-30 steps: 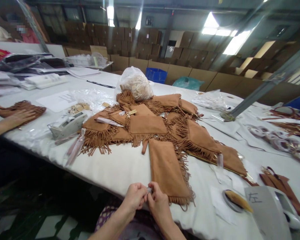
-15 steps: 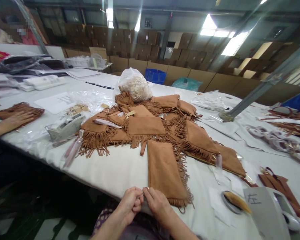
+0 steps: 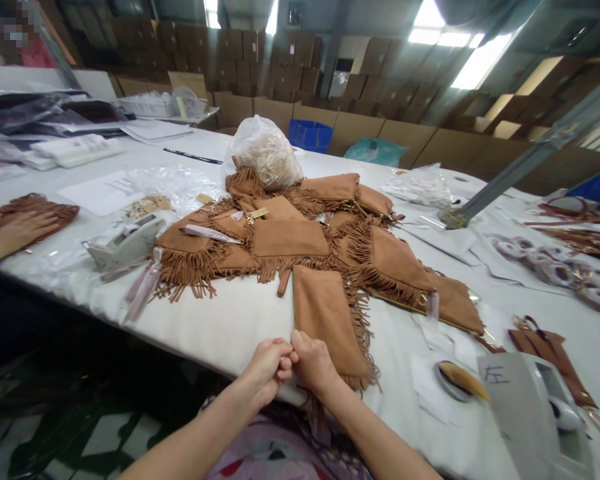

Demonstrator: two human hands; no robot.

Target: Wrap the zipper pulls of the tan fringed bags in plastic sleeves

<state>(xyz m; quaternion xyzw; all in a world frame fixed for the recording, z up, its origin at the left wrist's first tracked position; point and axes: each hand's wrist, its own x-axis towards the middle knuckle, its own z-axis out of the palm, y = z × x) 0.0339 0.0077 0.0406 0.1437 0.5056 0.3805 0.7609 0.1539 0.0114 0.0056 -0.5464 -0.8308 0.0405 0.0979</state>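
Note:
A tan fringed pouch (image 3: 325,313) lies flat at the table's near edge, its zipped side to the left and fringe to the right. Over its lower left corner is my right hand (image 3: 314,363), fingers closed in a pinch. My left hand (image 3: 269,368) is closed too, its fingertips meeting those of the right. Whatever sits between the fingertips is too small or hidden to name. Below my right hand hangs a blurred brownish strip (image 3: 318,420), partly in shadow; I cannot tell whether it is held. More tan fringed pouches (image 3: 290,238) are heaped just beyond.
Left of the heap stands a tape dispenser (image 3: 127,241); another dispenser (image 3: 517,407) and a brush (image 3: 463,381) are at right. A plastic bag (image 3: 265,150) sits behind the pouches. A metal post (image 3: 510,170) rises at right. Another person's hand (image 3: 30,230) rests on a brown fringed piece at far left.
Both hands have moved up and slightly right, still pinched together, and now overlap the pouch's lower left edge. The whole view has shifted a little.

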